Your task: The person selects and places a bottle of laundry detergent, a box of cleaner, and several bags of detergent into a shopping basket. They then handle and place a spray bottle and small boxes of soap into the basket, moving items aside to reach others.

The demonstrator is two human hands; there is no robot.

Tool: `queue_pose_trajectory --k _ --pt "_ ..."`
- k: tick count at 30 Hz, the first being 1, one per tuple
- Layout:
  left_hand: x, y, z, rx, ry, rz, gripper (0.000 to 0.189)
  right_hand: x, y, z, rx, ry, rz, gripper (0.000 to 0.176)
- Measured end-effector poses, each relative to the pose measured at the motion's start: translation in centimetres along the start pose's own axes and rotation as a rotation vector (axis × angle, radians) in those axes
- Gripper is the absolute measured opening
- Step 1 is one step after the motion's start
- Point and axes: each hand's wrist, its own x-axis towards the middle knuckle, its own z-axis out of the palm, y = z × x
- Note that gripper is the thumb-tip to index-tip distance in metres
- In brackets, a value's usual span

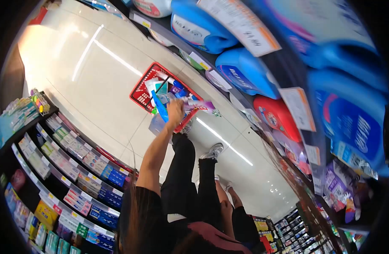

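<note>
My left hand [176,111] reaches out and down over a red shopping basket [137,94] on the floor. Its fingers are closed on a purple, pink and white plastic packet [202,106], which sticks out past the basket's right side. In the basket, close to the hand, is a bright blue flat packet [159,108]. White, teal and dark purple packages lie around it, partly covered by the hand. Beside the basket's near edge is a pale translucent item [156,125] that I cannot make out. My right hand is outside the picture.
At right, shelves hold large blue detergent bottles [247,72] and a red bottle [277,117]. Low shelves of boxed toothpaste [78,199] stand at left. Another person's hand [226,206] and bare legs [235,197] are close on my right. Pale floor tiles [105,89] show around the basket.
</note>
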Motion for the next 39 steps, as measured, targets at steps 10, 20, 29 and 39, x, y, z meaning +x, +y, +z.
queue_pose_trajectory --k 10,20,29,39 --pt "-11.2 18.3 -20.2 -0.288 -0.136 0.179 0.005 4.1 -16.3 -8.7 0.541 -0.066 -0.231 0.049" --pt "-17.0 34.7 -24.2 -1.270 -0.729 -0.137 0.013 4.0 -13.0 -24.4 1.321 -0.161 -0.641 0.047" --pt "-22.0 49.4 -20.8 -1.532 -0.858 -0.234 0.016 -4.8 -5.1 -36.2 1.425 0.387 -0.563 0.030" --pt "-17.4 49.0 -18.0 -0.900 -1.039 0.279 0.015 -4.7 -4.7 -32.8 1.624 0.767 -0.516 0.024"
